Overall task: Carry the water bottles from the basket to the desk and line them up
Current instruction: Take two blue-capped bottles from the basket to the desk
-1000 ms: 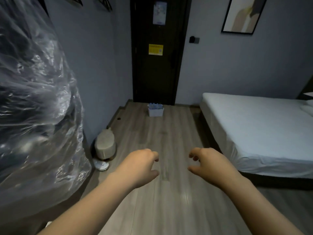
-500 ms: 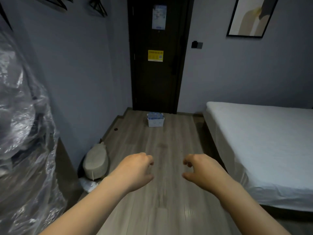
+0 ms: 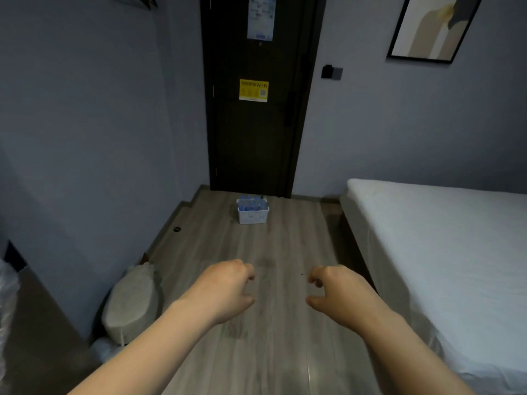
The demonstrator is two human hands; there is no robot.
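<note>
A small white basket [image 3: 253,217] stands on the wooden floor in front of the dark door, some way ahead of me. Several water bottles [image 3: 252,203] with blue labels stand packed inside it. My left hand [image 3: 225,292] and my right hand [image 3: 339,295] are stretched out in front of me above the floor, well short of the basket. Both hold nothing, and their fingers hang loosely curled. The desk is not in view.
A bed [image 3: 445,252] with a white sheet fills the right side. A grey lidded bin [image 3: 132,303] stands against the left wall. A dark door [image 3: 256,124] closes the far end. A strip of clear plastic wrap [image 3: 5,309] shows at the left edge.
The view has moved forward along the floor: the basket looks nearer and the plastic-wrapped bulk has slid out to the left edge. Both hands keep the same loose pose.
</note>
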